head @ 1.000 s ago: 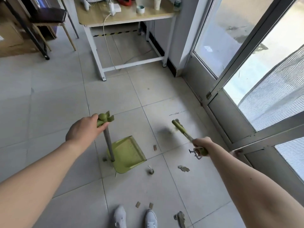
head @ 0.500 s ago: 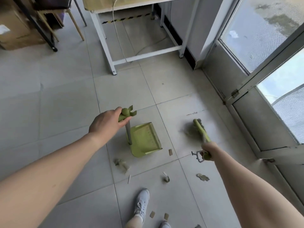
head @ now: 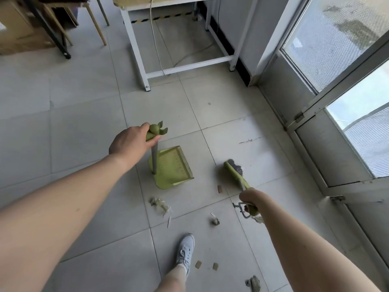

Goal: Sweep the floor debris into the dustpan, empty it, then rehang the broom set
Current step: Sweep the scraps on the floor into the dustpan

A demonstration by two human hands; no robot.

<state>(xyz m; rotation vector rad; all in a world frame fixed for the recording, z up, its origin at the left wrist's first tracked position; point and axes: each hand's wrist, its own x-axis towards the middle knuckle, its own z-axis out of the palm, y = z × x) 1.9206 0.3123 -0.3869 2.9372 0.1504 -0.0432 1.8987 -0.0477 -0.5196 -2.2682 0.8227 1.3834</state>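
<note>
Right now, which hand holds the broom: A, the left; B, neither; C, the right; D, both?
C: the right hand grips the broom by its handle, while the left hand holds the dustpan by its upright handle.

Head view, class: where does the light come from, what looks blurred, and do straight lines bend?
Head view: daylight comes through the glass door on the right, its lower pane washed out; the broom bristles look smeared, the dustpan sharp; also in the head view, the wide lens bends the tile seams towards the edges.
</note>
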